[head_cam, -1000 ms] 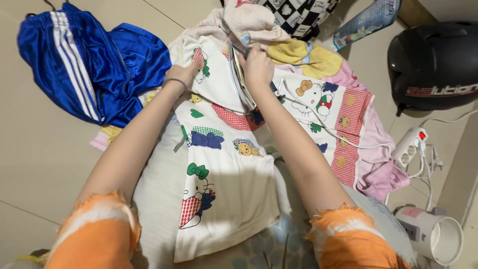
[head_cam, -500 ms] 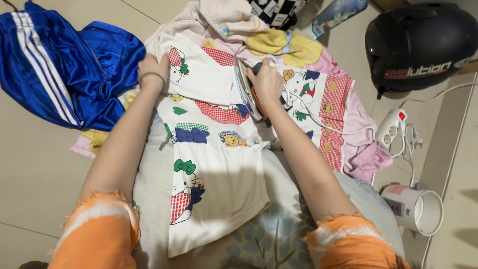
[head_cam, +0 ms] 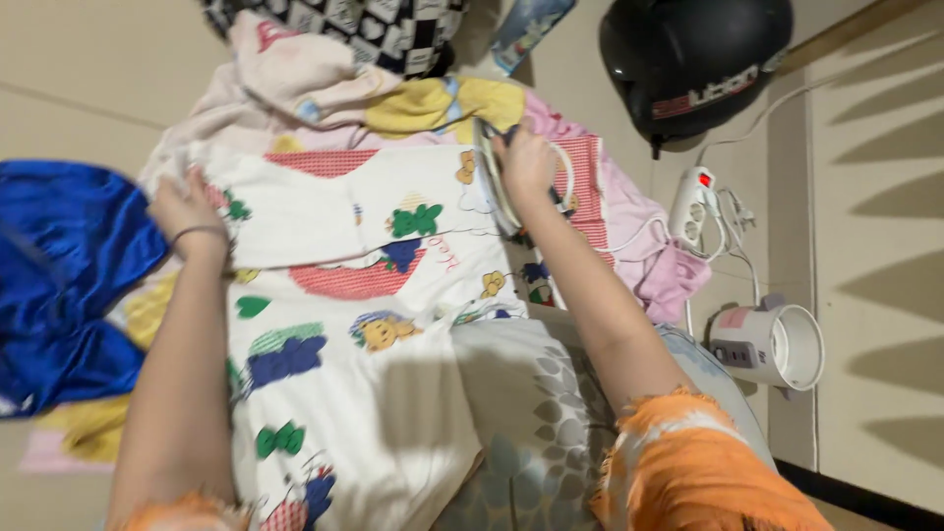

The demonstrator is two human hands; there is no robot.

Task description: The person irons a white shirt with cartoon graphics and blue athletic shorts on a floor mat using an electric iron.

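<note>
A white cloth [head_cam: 393,211] printed with cartoon animals lies spread over a padded base on the floor. My right hand [head_cam: 526,162] grips the handle of an iron [head_cam: 489,182], which rests at the cloth's right edge and shows only as a thin pale side. My left hand [head_cam: 187,208], a band on its wrist, holds the cloth's left edge with curled fingers. Both of my sleeves are orange.
Blue shiny shorts [head_cam: 59,265] lie at the left. Pink [head_cam: 654,251], yellow [head_cam: 433,103] and checkered [head_cam: 374,25] cloths are piled behind. A black helmet [head_cam: 698,59], a white power strip [head_cam: 691,202] with cords and a white kettle [head_cam: 777,344] stand at the right. A leaf-patterned cushion [head_cam: 531,413] lies in front.
My right hand has slid the iron to the right, from the cloth's middle to its right edge. My left hand has stayed on the left edge. The view has swung right.
</note>
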